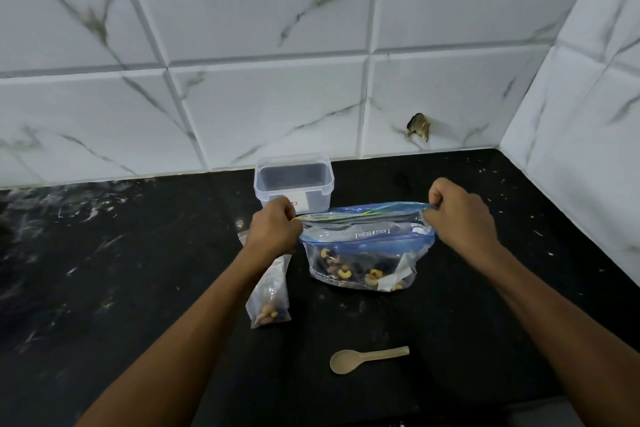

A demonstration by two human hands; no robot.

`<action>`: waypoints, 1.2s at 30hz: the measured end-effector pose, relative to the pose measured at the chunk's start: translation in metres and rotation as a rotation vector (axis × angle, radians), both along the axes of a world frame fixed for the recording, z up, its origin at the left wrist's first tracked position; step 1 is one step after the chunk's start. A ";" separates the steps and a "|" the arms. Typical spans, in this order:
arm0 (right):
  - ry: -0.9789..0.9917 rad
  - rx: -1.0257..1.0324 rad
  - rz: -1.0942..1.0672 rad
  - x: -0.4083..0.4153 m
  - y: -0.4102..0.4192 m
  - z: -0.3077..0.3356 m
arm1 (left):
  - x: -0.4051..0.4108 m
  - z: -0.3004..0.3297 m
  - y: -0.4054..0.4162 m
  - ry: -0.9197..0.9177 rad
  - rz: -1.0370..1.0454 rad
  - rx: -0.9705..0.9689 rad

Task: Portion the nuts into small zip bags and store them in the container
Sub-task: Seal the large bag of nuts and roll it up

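Nuts (pixel 349 269) sit low in the big zip bag (pixel 367 250) mid-table; our left hand (pixel 277 227) & right hand (pixel 457 215) pinch its top corners. Yank too hard = bag tips, nuts spill imo.

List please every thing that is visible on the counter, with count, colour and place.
large zip bag: one, clear with blue seal, centre, holds mixed nuts
small zip bag: one, clear, left of the large bag, nuts at its bottom
container: one, clear plastic, open, by the wall
spoon: one, beige, near edge of the black counter
wall tiles: white, marbled
left hand: pinches the large bag's left top corner
right hand: pinches its right top corner
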State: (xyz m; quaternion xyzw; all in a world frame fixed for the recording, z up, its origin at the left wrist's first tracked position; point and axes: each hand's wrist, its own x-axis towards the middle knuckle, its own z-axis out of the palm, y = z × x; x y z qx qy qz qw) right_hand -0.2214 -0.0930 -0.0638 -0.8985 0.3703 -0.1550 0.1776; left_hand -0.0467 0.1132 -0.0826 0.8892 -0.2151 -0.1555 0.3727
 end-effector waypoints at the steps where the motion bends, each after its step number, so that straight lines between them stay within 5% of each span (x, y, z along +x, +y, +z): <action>1: -0.002 0.045 0.026 0.000 -0.001 0.002 | 0.000 0.001 0.001 0.091 -0.009 -0.060; 4: 0.002 0.237 0.117 -0.003 -0.005 0.008 | 0.003 0.003 0.006 0.392 -0.061 -0.183; 7: -0.005 0.239 0.156 -0.006 -0.006 0.009 | 0.003 0.003 0.009 0.430 -0.126 -0.146; 18: 0.071 0.149 0.271 0.001 -0.008 0.002 | 0.001 0.000 0.003 -0.173 -0.220 0.093; 22: -0.042 0.062 0.209 0.002 -0.008 -0.006 | -0.009 0.000 0.001 -0.389 -0.275 0.132; 30: -0.108 0.044 0.143 -0.001 -0.009 -0.009 | 0.007 0.014 0.015 0.592 -0.281 -0.245; 36: -0.093 0.049 0.113 0.000 -0.007 -0.007 | 0.011 0.011 0.017 0.674 -0.359 -0.214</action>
